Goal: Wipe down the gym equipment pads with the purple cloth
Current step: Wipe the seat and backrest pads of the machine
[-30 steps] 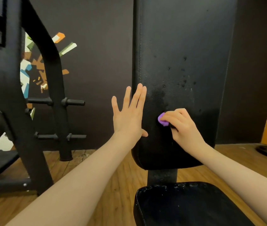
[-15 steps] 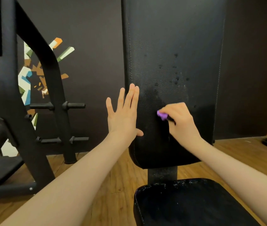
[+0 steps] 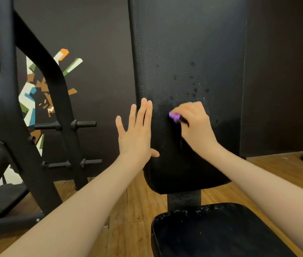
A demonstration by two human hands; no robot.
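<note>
2 hands are seen at the upright black vinyl back pad (image 3: 187, 52). The purple cloth (image 3: 173, 116) is bunched in the curled fingers of the right hand (image 3: 193, 125) and pressed to the pad's middle; the left hand (image 3: 137, 134) is laid flat, fingers straight, against the pad's left edge. Droplets above the cloth could be missed if strokes are kept low, and with so little cloth exposed, moisture may only be smeared.
</note>
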